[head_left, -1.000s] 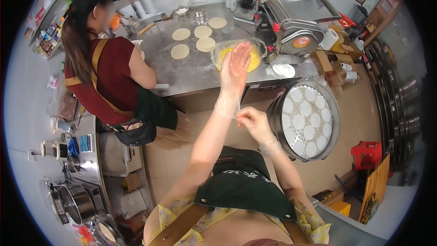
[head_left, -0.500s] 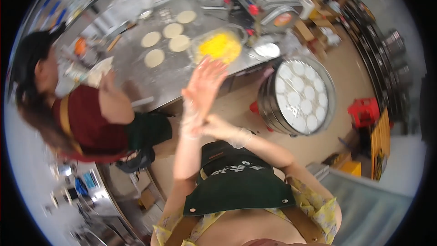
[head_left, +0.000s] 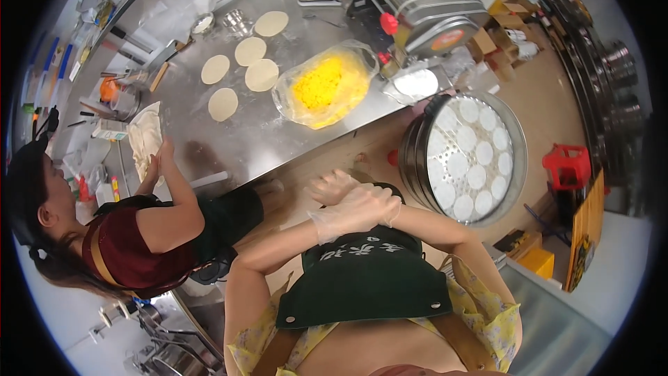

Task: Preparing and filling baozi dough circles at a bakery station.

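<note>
Both of my hands are in thin clear plastic gloves, crossed in front of my dark green apron (head_left: 365, 285). My left hand (head_left: 363, 207) is closed over the back of my right hand and wrist, gripping the clear plastic glove (head_left: 394, 210) there. Beyond it, my right hand (head_left: 328, 186) shows with its fingers loosely stretched out and nothing in them. Past my hands, on the metal table, a clear plastic-lined container (head_left: 284, 101) holds chopped yellow filling (head_left: 321, 85). Several flat round dough sheets (head_left: 261, 75) lie to its left.
A co-worker in a dark red shirt (head_left: 132, 237) stands at left, holding a pale cloth-like piece (head_left: 145, 141). To my right is a stacked round steamer (head_left: 518, 167) with white paper rounds. A rolling machine (head_left: 438, 21) stands at the table's (head_left: 278, 150) far right; a red stool (head_left: 567, 166) is beyond.
My hands have come down and closer to me. My right hand has let go of the left wrist, and my left hand now grips the right one. The co-worker has leaned back.
</note>
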Motion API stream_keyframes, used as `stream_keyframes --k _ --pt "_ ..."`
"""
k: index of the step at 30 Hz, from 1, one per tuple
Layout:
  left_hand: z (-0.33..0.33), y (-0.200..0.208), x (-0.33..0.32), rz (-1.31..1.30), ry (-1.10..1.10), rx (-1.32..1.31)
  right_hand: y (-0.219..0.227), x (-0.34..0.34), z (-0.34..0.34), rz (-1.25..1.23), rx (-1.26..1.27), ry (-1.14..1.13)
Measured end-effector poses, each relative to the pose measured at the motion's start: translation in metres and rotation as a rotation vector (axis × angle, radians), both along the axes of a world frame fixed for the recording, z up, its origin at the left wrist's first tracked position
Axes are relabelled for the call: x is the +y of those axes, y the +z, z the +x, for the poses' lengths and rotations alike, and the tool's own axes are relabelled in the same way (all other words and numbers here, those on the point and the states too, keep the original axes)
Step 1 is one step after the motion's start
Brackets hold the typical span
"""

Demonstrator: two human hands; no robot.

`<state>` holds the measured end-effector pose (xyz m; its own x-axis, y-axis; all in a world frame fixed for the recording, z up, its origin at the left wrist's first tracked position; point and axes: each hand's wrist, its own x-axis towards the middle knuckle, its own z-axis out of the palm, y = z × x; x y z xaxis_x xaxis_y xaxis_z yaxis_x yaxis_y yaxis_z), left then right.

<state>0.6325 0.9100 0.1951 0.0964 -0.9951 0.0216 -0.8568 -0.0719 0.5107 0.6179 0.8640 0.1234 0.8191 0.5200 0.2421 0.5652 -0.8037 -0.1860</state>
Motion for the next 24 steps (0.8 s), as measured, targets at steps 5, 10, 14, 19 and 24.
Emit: stream_keyframes --k 5,10,14,19,24 --pt "0.052 0.014 -0.045 -0.235 0.120 0.156 -0.017 -0.058 0.067 -0.201 0.120 0.092" --pt "0.145 -0.030 0.009 0.170 0.728 -0.254 0.001 -0.145 0.133 0.012 0.087 -0.212" --pt "0.167 -0.074 0.026 0.585 0.627 -0.597 -0.011 -0.168 0.187 0.201 -0.082 -0.274" --pt "0.199 -0.095 0.026 0.501 0.884 -0.528 -0.025 -0.174 0.256 0.153 -0.024 -0.462" --pt "0.231 -0.067 0.029 0.257 1.018 -0.331 -0.019 -0.165 0.253 0.344 0.164 -0.447"
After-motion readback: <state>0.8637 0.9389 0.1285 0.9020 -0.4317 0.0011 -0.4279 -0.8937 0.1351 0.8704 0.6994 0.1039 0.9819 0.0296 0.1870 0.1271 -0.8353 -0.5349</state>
